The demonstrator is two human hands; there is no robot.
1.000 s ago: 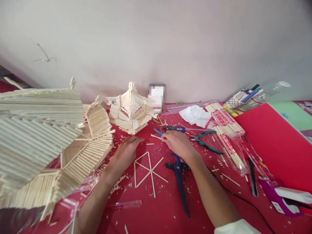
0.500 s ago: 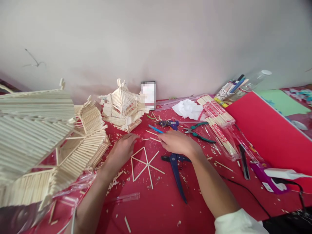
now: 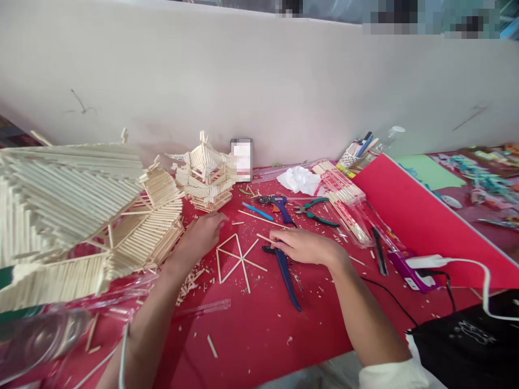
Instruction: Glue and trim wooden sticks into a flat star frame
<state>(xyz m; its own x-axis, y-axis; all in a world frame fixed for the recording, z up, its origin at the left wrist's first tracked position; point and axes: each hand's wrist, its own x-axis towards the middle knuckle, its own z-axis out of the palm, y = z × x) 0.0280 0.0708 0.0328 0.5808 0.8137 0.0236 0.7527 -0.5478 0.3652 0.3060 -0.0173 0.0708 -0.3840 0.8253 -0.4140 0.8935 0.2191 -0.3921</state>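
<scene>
stick (image 3: pixel 263 237): partly hidden by right grip (image 3: pixel 304 246) | phone (image 3: pixel 242 156): blurred | black cloth (image 3: pixel 478 332): cropped right

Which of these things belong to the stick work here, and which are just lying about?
Likely part of the work:
short stick in the right hand
flat spoked stick frame
blue-handled cutter
glue gun
bagged sticks

Seemingly just lying about:
crumpled white tissue
red board
black fabric

Our right hand (image 3: pixel 305 246) pinches a thin wooden stick (image 3: pixel 264 237) over the blue cutter (image 3: pixel 287 283). A little stick house (image 3: pixel 207 181) stands past our left hand (image 3: pixel 204 233). A stick wheel (image 3: pixel 242 260) lies between our hands.
</scene>
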